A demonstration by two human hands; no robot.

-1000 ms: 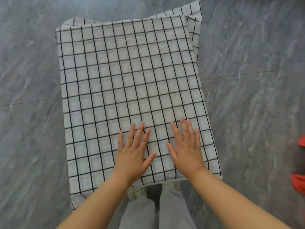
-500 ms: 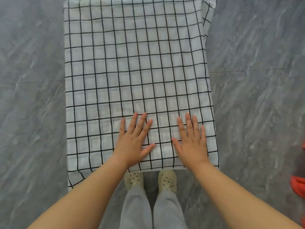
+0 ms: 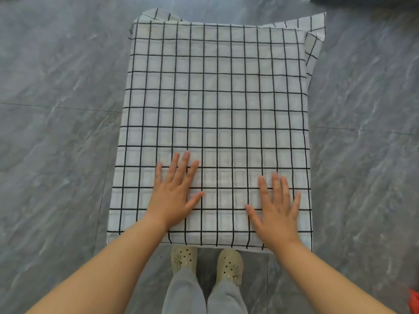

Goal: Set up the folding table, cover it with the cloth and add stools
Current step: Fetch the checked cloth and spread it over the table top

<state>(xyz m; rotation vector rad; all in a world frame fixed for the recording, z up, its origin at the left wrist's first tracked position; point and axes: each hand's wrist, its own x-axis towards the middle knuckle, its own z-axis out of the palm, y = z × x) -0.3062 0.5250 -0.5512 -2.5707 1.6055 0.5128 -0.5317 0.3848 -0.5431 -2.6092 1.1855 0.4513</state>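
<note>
Floor (image 3: 56, 155): grey stone; no stools in view.
Cloth (image 3: 215, 98): checked, draped over the worktop, far corners hanging loose.
Left hand (image 3: 174, 196): fingers straight and spread, pressing flat, likely smoothing.
Right hand (image 3: 277, 214): likewise flat near the edge, gripping nothing.

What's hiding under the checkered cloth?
The cloth covers everything beneath it. Only a flat, rectangular shape shows through, so the table itself is hidden. The left hand and right hand rest flat on top.

No readable text anywhere (the cloth (image 3: 217, 109) carries only grid lines).
</note>
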